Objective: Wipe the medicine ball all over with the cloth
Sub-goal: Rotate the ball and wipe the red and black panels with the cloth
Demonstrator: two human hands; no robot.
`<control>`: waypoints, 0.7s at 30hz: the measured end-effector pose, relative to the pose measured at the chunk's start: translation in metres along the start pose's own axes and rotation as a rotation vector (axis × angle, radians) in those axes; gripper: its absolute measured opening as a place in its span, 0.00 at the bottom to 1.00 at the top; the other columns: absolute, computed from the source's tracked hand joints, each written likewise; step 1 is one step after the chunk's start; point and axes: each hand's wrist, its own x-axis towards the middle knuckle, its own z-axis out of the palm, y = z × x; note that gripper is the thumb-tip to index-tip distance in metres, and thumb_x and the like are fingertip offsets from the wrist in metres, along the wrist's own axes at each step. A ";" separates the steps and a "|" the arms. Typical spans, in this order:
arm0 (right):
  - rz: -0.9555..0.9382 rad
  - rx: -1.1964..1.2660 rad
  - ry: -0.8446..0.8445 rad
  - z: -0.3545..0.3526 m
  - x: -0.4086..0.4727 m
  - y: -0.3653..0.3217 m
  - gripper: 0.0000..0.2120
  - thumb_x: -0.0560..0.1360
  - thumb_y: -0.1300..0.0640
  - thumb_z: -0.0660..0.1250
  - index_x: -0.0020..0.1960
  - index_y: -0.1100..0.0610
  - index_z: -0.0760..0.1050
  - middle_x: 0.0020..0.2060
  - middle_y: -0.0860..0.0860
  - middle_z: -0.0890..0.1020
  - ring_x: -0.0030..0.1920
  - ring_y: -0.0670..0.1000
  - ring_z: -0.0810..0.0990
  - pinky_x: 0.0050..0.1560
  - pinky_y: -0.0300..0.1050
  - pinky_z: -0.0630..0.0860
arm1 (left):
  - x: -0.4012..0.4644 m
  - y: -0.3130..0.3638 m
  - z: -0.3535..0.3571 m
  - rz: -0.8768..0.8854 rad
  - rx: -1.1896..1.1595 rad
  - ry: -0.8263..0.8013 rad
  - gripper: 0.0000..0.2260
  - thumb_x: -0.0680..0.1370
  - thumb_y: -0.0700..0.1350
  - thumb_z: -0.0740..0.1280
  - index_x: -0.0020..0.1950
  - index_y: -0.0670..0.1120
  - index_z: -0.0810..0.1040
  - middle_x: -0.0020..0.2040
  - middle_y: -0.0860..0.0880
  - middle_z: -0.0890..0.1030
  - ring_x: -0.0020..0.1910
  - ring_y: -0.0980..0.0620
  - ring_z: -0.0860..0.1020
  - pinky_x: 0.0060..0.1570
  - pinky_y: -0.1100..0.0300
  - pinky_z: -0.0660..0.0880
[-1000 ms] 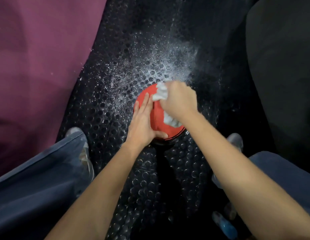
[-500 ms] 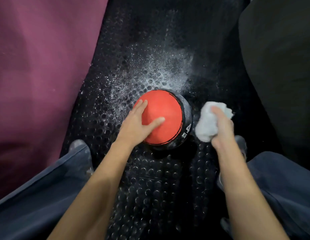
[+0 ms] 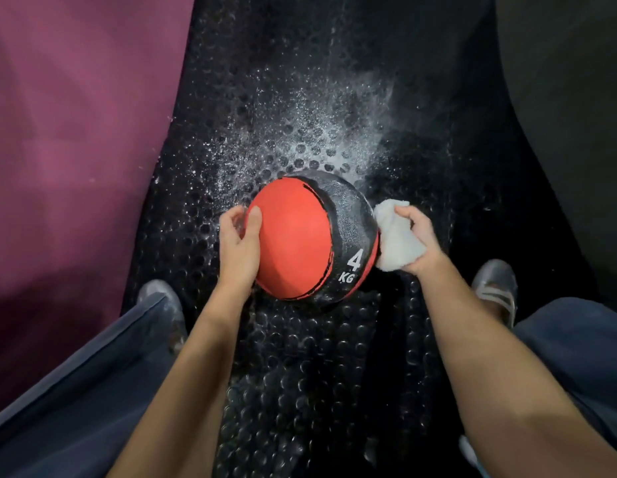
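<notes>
A red and black medicine ball (image 3: 296,243) marked "4 KG" sits on the studded black mat between my feet. My left hand (image 3: 239,244) rests against the ball's left side, thumb lying on the red panel, fingers curving round the edge. My right hand (image 3: 417,238) grips a bunched white cloth (image 3: 396,243) and holds it against the black band on the ball's right side. The ball's underside and far side are hidden.
The black studded rubber mat (image 3: 300,357) carries a white powdery spray (image 3: 300,132) beyond the ball. A maroon surface (image 3: 76,132) lies to the left, a dark one (image 3: 569,115) to the right. My grey shoes (image 3: 495,284) and blue trouser legs (image 3: 76,391) flank the ball.
The cloth went from the ball's top to its right side. My left hand slid from the top of the red panel to the left edge. The ball turned, showing the "4 KG" band.
</notes>
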 end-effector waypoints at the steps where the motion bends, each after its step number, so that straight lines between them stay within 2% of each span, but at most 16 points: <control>1: 0.010 -0.005 0.002 0.002 0.003 0.000 0.13 0.73 0.50 0.62 0.39 0.59 0.79 0.37 0.55 0.77 0.37 0.53 0.77 0.44 0.44 0.72 | 0.007 -0.002 0.002 -0.111 -0.032 -0.012 0.27 0.79 0.59 0.62 0.74 0.48 0.63 0.71 0.49 0.68 0.63 0.53 0.70 0.62 0.60 0.67; 3: 0.051 0.000 -0.021 0.006 0.005 0.002 0.16 0.77 0.49 0.58 0.38 0.58 0.75 0.30 0.53 0.77 0.31 0.50 0.77 0.36 0.39 0.74 | 0.013 -0.004 0.000 -0.310 -0.070 -0.106 0.40 0.71 0.71 0.63 0.76 0.52 0.59 0.71 0.47 0.69 0.64 0.46 0.72 0.64 0.46 0.69; 5: 0.050 0.014 -0.050 0.008 0.004 0.008 0.15 0.78 0.47 0.57 0.40 0.56 0.74 0.28 0.51 0.78 0.30 0.49 0.78 0.34 0.38 0.74 | 0.014 -0.002 -0.004 -0.427 -0.063 -0.202 0.43 0.66 0.76 0.63 0.75 0.56 0.62 0.67 0.47 0.74 0.60 0.43 0.75 0.58 0.41 0.72; 6: 0.029 0.012 -0.056 0.008 0.004 0.012 0.14 0.77 0.46 0.59 0.42 0.55 0.74 0.30 0.50 0.79 0.32 0.48 0.79 0.35 0.39 0.75 | 0.015 -0.002 -0.004 -0.439 -0.063 -0.241 0.43 0.64 0.76 0.62 0.74 0.57 0.63 0.64 0.48 0.76 0.57 0.45 0.77 0.51 0.43 0.76; 8: 0.039 0.040 -0.064 0.011 0.000 0.019 0.14 0.73 0.42 0.63 0.45 0.53 0.75 0.34 0.50 0.80 0.37 0.48 0.80 0.39 0.40 0.75 | 0.013 0.000 -0.002 -0.404 -0.114 -0.282 0.44 0.61 0.75 0.60 0.73 0.56 0.66 0.61 0.48 0.78 0.48 0.50 0.79 0.32 0.55 0.79; 9: 0.069 0.063 -0.060 0.012 -0.001 0.022 0.15 0.71 0.41 0.63 0.44 0.52 0.76 0.35 0.50 0.80 0.38 0.48 0.79 0.39 0.40 0.75 | 0.013 -0.002 0.000 -0.382 -0.145 -0.284 0.46 0.59 0.75 0.59 0.73 0.55 0.66 0.61 0.48 0.78 0.46 0.51 0.78 0.26 0.59 0.77; 10: 0.079 0.077 -0.063 0.014 -0.003 0.025 0.16 0.72 0.40 0.63 0.40 0.52 0.77 0.34 0.49 0.79 0.37 0.48 0.78 0.39 0.40 0.74 | 0.014 -0.004 0.001 -0.370 -0.175 -0.279 0.48 0.57 0.75 0.60 0.73 0.55 0.67 0.61 0.48 0.78 0.46 0.51 0.79 0.23 0.60 0.77; 12: -0.001 0.077 -0.066 0.018 -0.005 0.030 0.15 0.72 0.42 0.64 0.35 0.52 0.75 0.32 0.48 0.76 0.34 0.46 0.75 0.37 0.39 0.72 | 0.020 -0.012 -0.001 -0.382 -0.235 -0.258 0.50 0.54 0.77 0.64 0.72 0.55 0.68 0.62 0.47 0.79 0.51 0.47 0.81 0.31 0.56 0.80; 14: -0.080 -0.013 -0.020 0.020 -0.009 0.031 0.12 0.71 0.43 0.66 0.39 0.51 0.72 0.36 0.47 0.75 0.36 0.45 0.74 0.39 0.40 0.73 | 0.026 -0.018 -0.005 -0.390 -0.273 -0.240 0.52 0.50 0.78 0.70 0.70 0.56 0.71 0.62 0.48 0.80 0.56 0.46 0.81 0.49 0.46 0.80; 16: -0.044 -0.006 0.066 0.015 -0.007 0.026 0.10 0.76 0.42 0.62 0.44 0.49 0.71 0.41 0.46 0.74 0.40 0.44 0.74 0.43 0.40 0.73 | 0.029 -0.022 -0.005 -0.342 -0.306 -0.243 0.50 0.51 0.76 0.72 0.70 0.56 0.72 0.63 0.50 0.80 0.59 0.48 0.80 0.60 0.45 0.75; 18: -0.098 0.005 0.054 0.014 -0.010 0.008 0.09 0.78 0.45 0.60 0.43 0.49 0.70 0.40 0.45 0.74 0.39 0.43 0.73 0.42 0.39 0.71 | 0.032 -0.021 0.002 -0.260 -0.349 -0.249 0.43 0.62 0.73 0.70 0.71 0.53 0.72 0.62 0.51 0.80 0.60 0.51 0.80 0.60 0.51 0.76; 20: -0.191 0.027 -0.137 0.020 -0.014 -0.011 0.11 0.76 0.48 0.61 0.36 0.49 0.72 0.33 0.45 0.73 0.33 0.43 0.72 0.37 0.39 0.68 | 0.038 -0.015 0.009 -0.187 -0.335 -0.289 0.37 0.70 0.72 0.63 0.72 0.51 0.70 0.63 0.51 0.80 0.60 0.53 0.79 0.58 0.54 0.75; 21: -0.229 0.024 -0.194 0.023 -0.017 -0.019 0.14 0.76 0.50 0.59 0.33 0.49 0.73 0.30 0.45 0.73 0.32 0.43 0.72 0.36 0.39 0.67 | 0.042 -0.012 0.010 -0.157 -0.283 -0.328 0.37 0.71 0.73 0.60 0.73 0.52 0.69 0.64 0.51 0.79 0.61 0.53 0.78 0.59 0.54 0.74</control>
